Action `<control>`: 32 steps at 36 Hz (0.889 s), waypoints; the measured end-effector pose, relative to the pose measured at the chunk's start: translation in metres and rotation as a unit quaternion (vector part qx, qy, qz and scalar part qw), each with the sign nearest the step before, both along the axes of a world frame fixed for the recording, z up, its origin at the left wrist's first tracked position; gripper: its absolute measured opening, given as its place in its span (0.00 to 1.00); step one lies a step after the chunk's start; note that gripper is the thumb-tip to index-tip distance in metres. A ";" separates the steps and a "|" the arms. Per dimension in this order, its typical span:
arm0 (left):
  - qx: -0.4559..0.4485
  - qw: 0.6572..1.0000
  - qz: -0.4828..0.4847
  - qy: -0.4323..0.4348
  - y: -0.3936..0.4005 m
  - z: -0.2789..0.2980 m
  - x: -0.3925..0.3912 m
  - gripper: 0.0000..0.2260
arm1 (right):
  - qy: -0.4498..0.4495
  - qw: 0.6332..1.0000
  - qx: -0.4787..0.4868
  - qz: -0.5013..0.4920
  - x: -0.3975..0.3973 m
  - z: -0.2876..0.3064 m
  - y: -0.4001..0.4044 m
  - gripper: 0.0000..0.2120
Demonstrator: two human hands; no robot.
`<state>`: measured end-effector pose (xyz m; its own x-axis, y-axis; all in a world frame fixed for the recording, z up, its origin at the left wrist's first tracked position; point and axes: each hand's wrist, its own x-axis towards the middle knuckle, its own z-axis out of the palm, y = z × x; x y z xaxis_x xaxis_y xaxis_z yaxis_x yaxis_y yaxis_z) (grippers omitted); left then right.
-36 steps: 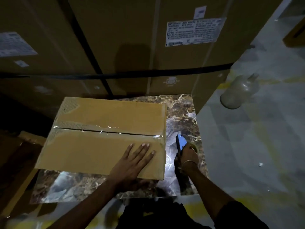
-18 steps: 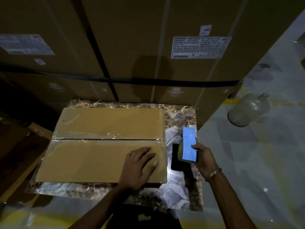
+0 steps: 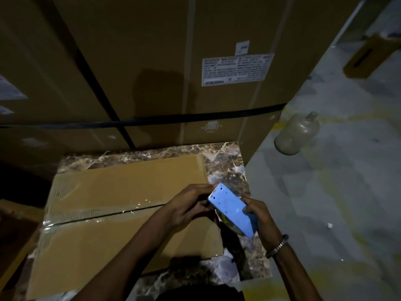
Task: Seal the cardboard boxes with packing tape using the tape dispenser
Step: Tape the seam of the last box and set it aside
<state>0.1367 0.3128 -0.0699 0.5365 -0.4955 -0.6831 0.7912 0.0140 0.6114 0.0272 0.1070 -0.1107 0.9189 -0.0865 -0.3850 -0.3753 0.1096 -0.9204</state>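
A flat brown cardboard box (image 3: 112, 213) lies on a marbled slab (image 3: 230, 166), with clear tape shining along its middle seam. Above the box's right edge I hold a blue tape dispenser (image 3: 232, 210), its toothed blade pointing up and left. My right hand (image 3: 260, 216) grips the dispenser from the right side. My left hand (image 3: 191, 205) is at the blade end, fingers curled against the dispenser's front; whether they pinch the tape end is hidden.
Tall strapped cartons (image 3: 165, 68) with a white label stand right behind the slab. A cloudy plastic bottle (image 3: 297, 133) lies on the grey floor at the right. Another box (image 3: 368, 57) sits far right. Loose cardboard (image 3: 17, 224) lies left.
My left hand has lifted off the box and come to the dispenser's blade end. My right hand has raised the dispenser higher, over the box's right edge.
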 end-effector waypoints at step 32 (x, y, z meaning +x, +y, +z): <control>0.080 0.964 -0.217 -0.133 0.006 -0.032 0.137 0.12 | 0.039 0.971 -0.183 -0.148 0.056 0.033 0.059 0.35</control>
